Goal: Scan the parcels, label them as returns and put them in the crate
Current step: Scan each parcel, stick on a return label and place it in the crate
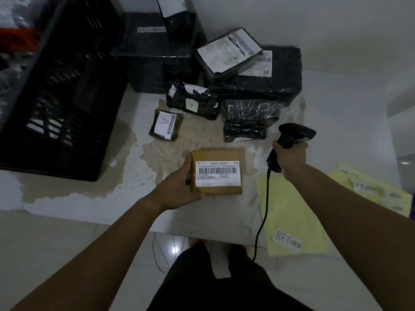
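Brown parcel [216, 171], white barcode label [217, 176] up, clamped in left hand [177, 189] grip; right hand [289, 158] clamps scanner [294, 133].

A small parcel-sorting corner, plain and makeshift rather than a proper warehouse. A worn white desk [78, 205], its surface peeled to bare brown patches, stands against a white wall [325, 23] over a glossy tiled floor [45, 254]. On the desk is a heap of black-wrapped parcels [258, 86] bearing printed shipping labels with barcodes, and a small parcel [166, 127] hand-marked "A". A brown carton [216, 173] at the front carries a courier label. A corded barcode scanner [292, 135], a big black plastic crate [56, 97] at the left and yellow sheets [289, 207] with a handwritten "RETURN" slip [288, 241] mark it as a returns station
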A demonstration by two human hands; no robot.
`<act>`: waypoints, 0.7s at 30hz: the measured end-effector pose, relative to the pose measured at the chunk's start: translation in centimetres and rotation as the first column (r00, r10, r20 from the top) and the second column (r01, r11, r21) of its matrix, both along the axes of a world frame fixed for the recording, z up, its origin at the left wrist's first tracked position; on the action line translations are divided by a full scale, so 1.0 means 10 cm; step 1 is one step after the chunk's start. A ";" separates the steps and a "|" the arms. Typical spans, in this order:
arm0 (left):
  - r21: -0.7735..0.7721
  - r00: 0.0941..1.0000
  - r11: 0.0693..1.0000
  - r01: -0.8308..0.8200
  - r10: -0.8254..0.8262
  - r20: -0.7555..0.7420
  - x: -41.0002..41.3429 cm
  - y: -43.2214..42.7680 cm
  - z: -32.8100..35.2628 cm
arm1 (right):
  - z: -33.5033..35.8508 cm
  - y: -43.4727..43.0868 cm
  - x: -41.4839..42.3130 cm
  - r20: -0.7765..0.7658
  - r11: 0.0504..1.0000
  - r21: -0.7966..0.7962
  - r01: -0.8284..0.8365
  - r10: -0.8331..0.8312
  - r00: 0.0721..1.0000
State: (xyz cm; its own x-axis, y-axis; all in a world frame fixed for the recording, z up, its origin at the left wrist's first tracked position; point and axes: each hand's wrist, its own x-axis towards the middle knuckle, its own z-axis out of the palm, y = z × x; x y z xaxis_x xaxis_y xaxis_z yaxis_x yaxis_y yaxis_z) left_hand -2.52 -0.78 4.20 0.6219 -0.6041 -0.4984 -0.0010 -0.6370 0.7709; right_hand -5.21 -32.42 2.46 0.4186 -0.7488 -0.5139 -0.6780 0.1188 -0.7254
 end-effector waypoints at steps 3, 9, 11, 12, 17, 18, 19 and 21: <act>-0.005 1.000 1.000 0.000 0.001 0.013 -0.02 -0.04 -0.01 | -0.07 -0.06 0.09 -0.027 0.996 -0.071 -0.046 0.044 0.999; 0.042 0.999 0.999 -0.008 0.006 0.048 -0.07 -0.06 -0.01 | -0.09 -0.25 0.06 -0.047 0.979 -0.070 -0.191 0.188 0.981; 0.033 0.998 0.999 -0.003 0.001 0.055 -0.09 -0.08 0.01 | 0.03 -0.34 -0.03 -0.019 0.977 0.032 -0.209 0.210 0.978; 0.031 0.998 0.999 -0.010 0.008 0.056 -0.10 -0.08 0.03 | 0.12 -0.37 -0.12 -0.017 0.967 0.053 -0.248 0.249 0.968; -0.015 0.981 0.982 -0.188 0.189 0.043 -0.35 -0.14 0.24 | 0.41 -0.33 -1.10 -0.119 0.730 -0.204 -0.652 0.642 0.757; -0.002 0.957 0.963 -0.271 0.270 0.104 -0.46 -0.15 0.26 | 0.39 -0.28 -1.36 -0.173 0.663 -0.226 -0.714 0.694 0.699; 0.002 0.915 0.937 -0.349 0.340 0.216 -0.57 -0.15 0.24 | 0.34 -0.22 -1.61 -0.213 0.619 -0.234 -0.749 0.719 0.661; -0.071 0.795 0.906 -0.418 0.403 0.454 -0.79 -0.12 0.16 | 0.22 -0.10 -2.00 -0.288 0.544 -0.281 -0.790 0.738 0.610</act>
